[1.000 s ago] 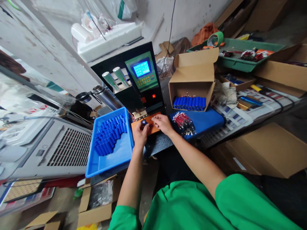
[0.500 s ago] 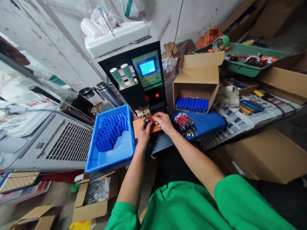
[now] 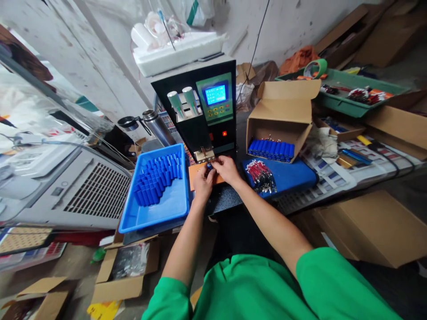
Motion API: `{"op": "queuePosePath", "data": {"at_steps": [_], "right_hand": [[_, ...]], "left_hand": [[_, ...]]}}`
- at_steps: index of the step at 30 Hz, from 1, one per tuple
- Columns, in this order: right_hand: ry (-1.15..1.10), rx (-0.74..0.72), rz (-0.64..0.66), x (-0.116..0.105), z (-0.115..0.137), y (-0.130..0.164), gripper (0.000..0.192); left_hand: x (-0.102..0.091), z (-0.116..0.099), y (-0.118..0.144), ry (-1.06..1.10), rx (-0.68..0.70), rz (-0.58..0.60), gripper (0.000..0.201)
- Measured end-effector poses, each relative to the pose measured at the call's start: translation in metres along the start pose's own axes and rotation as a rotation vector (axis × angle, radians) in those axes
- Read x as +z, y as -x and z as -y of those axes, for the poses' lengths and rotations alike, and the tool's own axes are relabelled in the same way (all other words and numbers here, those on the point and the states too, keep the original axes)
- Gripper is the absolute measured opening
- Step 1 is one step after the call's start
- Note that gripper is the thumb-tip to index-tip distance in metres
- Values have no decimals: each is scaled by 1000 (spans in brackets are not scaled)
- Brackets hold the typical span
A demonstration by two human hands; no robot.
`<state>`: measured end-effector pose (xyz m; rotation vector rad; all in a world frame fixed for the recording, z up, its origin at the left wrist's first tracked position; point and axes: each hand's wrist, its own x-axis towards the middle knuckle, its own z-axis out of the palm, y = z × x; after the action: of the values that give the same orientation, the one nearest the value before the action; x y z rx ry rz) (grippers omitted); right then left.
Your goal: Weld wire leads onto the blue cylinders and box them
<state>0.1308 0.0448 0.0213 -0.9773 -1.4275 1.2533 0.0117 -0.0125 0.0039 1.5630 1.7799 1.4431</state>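
My left hand point(image 3: 203, 182) is closed around a small blue battery cell point(image 3: 209, 166), whose end peeks out between thumb and fingers. Against that cell, my right hand point(image 3: 228, 170) pinches with its fingertips; what they hold is too small and covered to make out. Both hands rest over an orange block point(image 3: 194, 172) at the foot of a black spot welder point(image 3: 218, 118) with a lit screen. Just above the fingers are the welder's thin electrodes point(image 3: 204, 153). A bunch of red and black wire leads point(image 3: 260, 174) lies on a blue surface right of my hands.
To the left stands a blue tray point(image 3: 156, 222) with many blue cells. A cardboard box point(image 3: 283, 106) at the right holds more cells. Behind the tray is a steel flask point(image 3: 158, 129). A green tray point(image 3: 360, 106) with wires and tape lies farther right.
My hands have drawn closer together, with the right fingertips now against the cell. The whole view has shifted slightly, so the bench things appear farther right.
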Motion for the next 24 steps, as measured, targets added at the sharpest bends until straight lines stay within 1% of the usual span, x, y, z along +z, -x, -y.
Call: {"op": "queuePosePath", "data": {"at_steps": [4, 8, 16, 20, 24], "right_hand": [[53, -5, -5, 1, -2, -1, 20], [87, -12, -14, 1, 1, -1, 19], [66, -47, 23, -4, 13, -1, 26], [70, -58, 30, -5, 11, -3, 31], [86, -62, 22, -5, 9, -4, 31]], "left_hand": [[0, 0, 0, -43, 6, 4, 26], [1, 1, 0, -51, 12, -5, 28], [0, 0, 1, -82, 11, 10, 25], [0, -4, 2, -104, 7, 19, 22], [0, -6, 2, -109, 9, 19, 21]]}}
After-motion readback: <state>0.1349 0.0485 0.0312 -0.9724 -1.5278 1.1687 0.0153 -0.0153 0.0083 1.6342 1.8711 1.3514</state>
